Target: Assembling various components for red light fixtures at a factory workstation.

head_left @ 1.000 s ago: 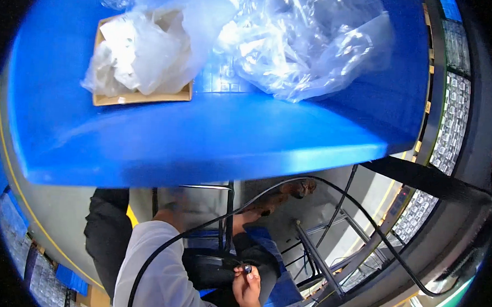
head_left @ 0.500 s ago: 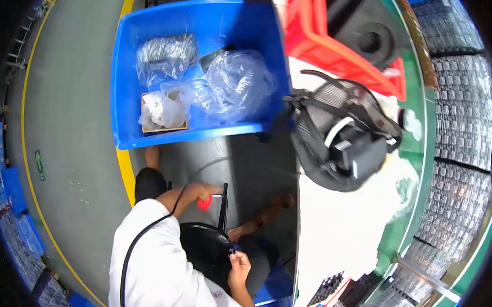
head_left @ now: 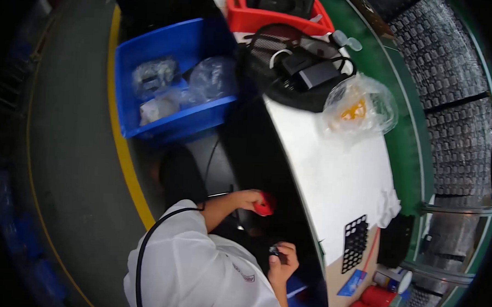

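Note:
My left hand [head_left: 249,199] is closed around a red object [head_left: 264,204] with a rounded end; its kind is too blurred to make out. The hand is held out in front of my white sleeve, over the dark gap beside the table. Closer to my body, the thumb and fingers of my right hand [head_left: 284,264] pinch a small black part [head_left: 274,250]. Most of that part is covered by the fingertips. Both hands are left of the white table [head_left: 311,162], apart from each other. A black cable [head_left: 143,248] runs along my left sleeve.
A blue bin [head_left: 179,120] with plastic-wrapped items stands ahead. On the table are a black mesh bag [head_left: 292,92], a clear plastic bag [head_left: 363,112] with something orange, a black tray with holes [head_left: 355,243] and red containers [head_left: 379,297]. A red crate [head_left: 279,20] is farther back.
The view has swung, bringing more of the table's near end into sight. My left hand has moved right with the red object. My right hand still pinches the black part, now nearer the table.

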Tool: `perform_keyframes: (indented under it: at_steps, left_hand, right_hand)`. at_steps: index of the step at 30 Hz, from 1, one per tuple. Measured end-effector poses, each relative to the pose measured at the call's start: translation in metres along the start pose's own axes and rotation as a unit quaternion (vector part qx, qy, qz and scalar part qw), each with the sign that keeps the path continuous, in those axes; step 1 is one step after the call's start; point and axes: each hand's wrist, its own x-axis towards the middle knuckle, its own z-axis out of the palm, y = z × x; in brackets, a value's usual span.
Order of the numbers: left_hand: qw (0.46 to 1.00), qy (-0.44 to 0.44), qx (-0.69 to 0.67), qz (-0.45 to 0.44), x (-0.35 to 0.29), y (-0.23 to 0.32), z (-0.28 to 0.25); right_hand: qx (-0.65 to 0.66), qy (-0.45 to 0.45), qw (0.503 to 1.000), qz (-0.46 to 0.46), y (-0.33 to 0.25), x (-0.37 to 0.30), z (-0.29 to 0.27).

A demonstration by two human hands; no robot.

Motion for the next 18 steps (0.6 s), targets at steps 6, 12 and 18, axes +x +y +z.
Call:
perform_keyframes:
  at_steps: [6, 12, 18]
  left_hand:
    - [0.994, 0.000, -0.110, -0.003, -0.039, 0.004, 0.105]
    - [0.998, -0.056, 0.001, -0.002, -0.091, 0.006, 0.153]
    - [0.976, -0.101, 0.149, -0.123, -0.098, -0.005, 0.213]
  right_hand:
    - [0.067, 0.076, 0.995, -0.026, 0.005, -0.031, -0.003]
    - [0.134, 0.070, 0.984, -0.089, 0.005, -0.027, -0.012]
    - [-0.057, 0.141, 0.978, -0.146, -0.020, -0.043, -0.026]
